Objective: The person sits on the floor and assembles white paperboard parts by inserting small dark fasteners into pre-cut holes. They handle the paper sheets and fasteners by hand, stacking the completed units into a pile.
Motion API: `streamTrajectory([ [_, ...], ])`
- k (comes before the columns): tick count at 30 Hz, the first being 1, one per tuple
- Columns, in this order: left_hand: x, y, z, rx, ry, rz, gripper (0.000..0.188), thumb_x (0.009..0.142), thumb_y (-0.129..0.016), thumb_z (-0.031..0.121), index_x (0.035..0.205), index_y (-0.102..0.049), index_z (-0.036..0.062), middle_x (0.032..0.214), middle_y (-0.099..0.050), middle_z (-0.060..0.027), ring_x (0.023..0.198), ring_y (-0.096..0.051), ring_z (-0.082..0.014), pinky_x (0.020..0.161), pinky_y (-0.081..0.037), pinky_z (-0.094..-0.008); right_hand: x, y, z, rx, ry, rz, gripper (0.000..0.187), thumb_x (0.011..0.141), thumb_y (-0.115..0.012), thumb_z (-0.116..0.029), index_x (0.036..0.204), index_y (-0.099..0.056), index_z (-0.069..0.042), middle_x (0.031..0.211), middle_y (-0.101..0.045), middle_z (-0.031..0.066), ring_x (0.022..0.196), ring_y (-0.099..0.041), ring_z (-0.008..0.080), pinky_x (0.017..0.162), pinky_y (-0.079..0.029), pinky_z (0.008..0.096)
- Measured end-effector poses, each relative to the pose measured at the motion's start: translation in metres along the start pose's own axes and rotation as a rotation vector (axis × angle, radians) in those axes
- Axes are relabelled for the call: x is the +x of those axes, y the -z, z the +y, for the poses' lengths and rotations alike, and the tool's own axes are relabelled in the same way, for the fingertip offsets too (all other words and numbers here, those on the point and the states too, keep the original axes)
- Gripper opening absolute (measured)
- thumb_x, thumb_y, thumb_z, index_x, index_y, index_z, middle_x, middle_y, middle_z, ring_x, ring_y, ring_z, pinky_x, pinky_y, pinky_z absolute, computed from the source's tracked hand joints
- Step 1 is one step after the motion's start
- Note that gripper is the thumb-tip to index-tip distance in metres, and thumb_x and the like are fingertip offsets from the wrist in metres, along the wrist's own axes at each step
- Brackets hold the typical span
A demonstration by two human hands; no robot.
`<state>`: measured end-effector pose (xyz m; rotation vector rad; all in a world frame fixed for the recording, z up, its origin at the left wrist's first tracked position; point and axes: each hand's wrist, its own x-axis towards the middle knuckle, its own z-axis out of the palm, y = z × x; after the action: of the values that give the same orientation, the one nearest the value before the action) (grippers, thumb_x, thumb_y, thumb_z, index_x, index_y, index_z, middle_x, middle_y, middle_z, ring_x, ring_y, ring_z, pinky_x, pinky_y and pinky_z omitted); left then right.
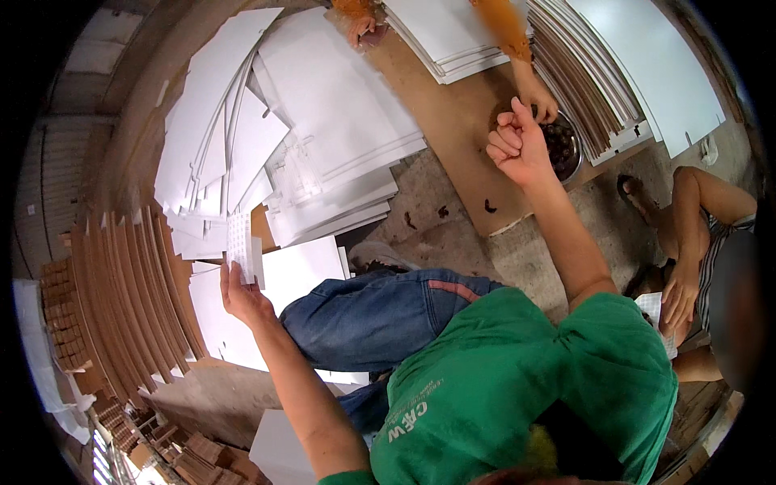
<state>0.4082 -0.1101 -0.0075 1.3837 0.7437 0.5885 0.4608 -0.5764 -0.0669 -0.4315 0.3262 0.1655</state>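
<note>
My left hand [245, 299] grips a narrow white sheet with a printed grid [239, 242], its fingers closed round the lower end. Behind that sheet lie loose white panels [214, 162], fanned out at angles. My right hand [519, 145] is raised with its fingers curled in; whatever they may hold is hidden. Close beside it stands a round metal bowl [579, 153] with several dark round pieces [558, 144] in it. A co-worker's hand [535, 95], below an orange sleeve, reaches to the bowl's edge.
White panels [331, 89] are stacked ahead, more [453, 36] beyond the brown board [436, 105]. Brown-edged panels stand in rows at left [129, 299] and right [578, 73]. A second person [687, 267] sits low at right holding a white sheet [653, 311]. Dark scraps [443, 212] dot the floor.
</note>
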Motion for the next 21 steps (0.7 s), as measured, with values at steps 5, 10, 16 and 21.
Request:
streamTrajectory([
  [5,-0.003,-0.003,0.002,0.014,0.008,0.022,0.038,0.077,-0.058,0.003,0.113,-0.049,-0.0047,0.104,-0.058,-0.0158,0.089,-0.058,-0.0222,0.073,-0.049,-0.0294,-0.003,0.009,-0.008,0.025,0.014,0.026,0.039,0.088,-0.047,-0.038,0.065,-0.058,-0.007,0.038,-0.025,-0.0040,0.037,-0.023,0.0084,0.039,-0.020,0.0231],
  [10,-0.001,0.003,0.000,-0.001,0.016,0.013,0.038,0.076,-0.059,0.002,0.113,-0.050,-0.0037,0.101,-0.058,-0.0160,0.086,-0.059,-0.0220,0.070,-0.050,-0.0285,-0.001,0.005,-0.003,0.011,0.036,0.080,0.039,0.088,-0.048,-0.037,0.065,-0.057,-0.008,0.038,-0.025,-0.0037,0.037,-0.023,0.0084,0.039,-0.020,0.0235],
  [16,-0.007,0.005,0.003,0.000,0.016,0.041,0.039,0.076,-0.059,0.001,0.113,-0.049,-0.0044,0.101,-0.058,-0.0161,0.086,-0.059,-0.0224,0.070,-0.051,-0.0298,-0.001,0.002,0.000,-0.007,0.024,0.087,0.038,0.087,-0.049,-0.039,0.065,-0.056,-0.009,0.039,-0.022,-0.0057,0.038,-0.022,0.0067,0.039,-0.019,0.0210],
  [21,-0.003,0.010,0.002,-0.017,0.004,0.037,0.040,0.076,-0.059,0.001,0.114,-0.048,-0.0046,0.102,-0.058,-0.0165,0.087,-0.059,-0.0227,0.072,-0.051,-0.0301,-0.001,0.006,0.002,0.011,0.002,0.054,0.039,0.088,-0.048,-0.039,0.065,-0.056,-0.008,0.039,-0.024,-0.0043,0.038,-0.022,0.0082,0.039,-0.019,0.0232],
])
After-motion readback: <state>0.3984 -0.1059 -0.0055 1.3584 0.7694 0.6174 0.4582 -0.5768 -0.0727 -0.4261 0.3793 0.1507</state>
